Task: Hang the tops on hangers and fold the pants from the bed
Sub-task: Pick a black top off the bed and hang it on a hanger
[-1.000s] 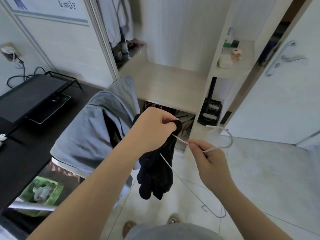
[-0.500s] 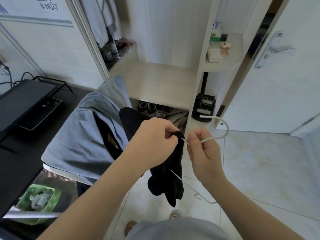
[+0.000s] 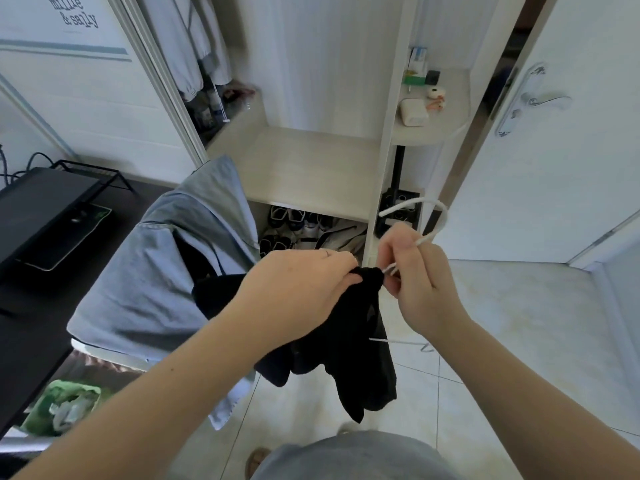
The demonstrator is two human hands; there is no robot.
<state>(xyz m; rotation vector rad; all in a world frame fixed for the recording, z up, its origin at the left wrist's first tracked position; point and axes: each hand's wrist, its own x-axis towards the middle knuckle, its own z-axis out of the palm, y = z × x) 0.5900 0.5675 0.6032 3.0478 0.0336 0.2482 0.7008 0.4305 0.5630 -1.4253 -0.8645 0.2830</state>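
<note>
Head view looks down on two bare forearms reaching out in front of an open wardrobe. The left hand (image 3: pixel 304 289) is curled tight round a bunched edge of a black top (image 3: pixel 346 362), and the rest of the cloth hangs limp below both wrists, above the pale tiled floor (image 3: pixel 519 341). The right hand (image 3: pixel 415 278) pinches the neck of a white wire hanger (image 3: pixel 394 207) between thumb and fingers, just beside the gathered cloth; the hook curves up and away over its knuckles, while a short stretch of the lower wire shows at the right edge of the top. The two hands are almost touching. To the left, a blue-grey denim garment (image 3: pixel 156 271) is draped over something hidden, with a dark desk (image 3: pixel 34 306) beyond it and a green bag of rubbish (image 3: pixel 62 407) lower down. Ahead is a light wooden wardrobe shelf (image 3: pixel 304 168), with shoes (image 3: pixel 294 220) in the gap below it. Pale clothes (image 3: pixel 180 46) hang at upper left. A white door (image 3: pixel 554 202) stands open on the right.
</note>
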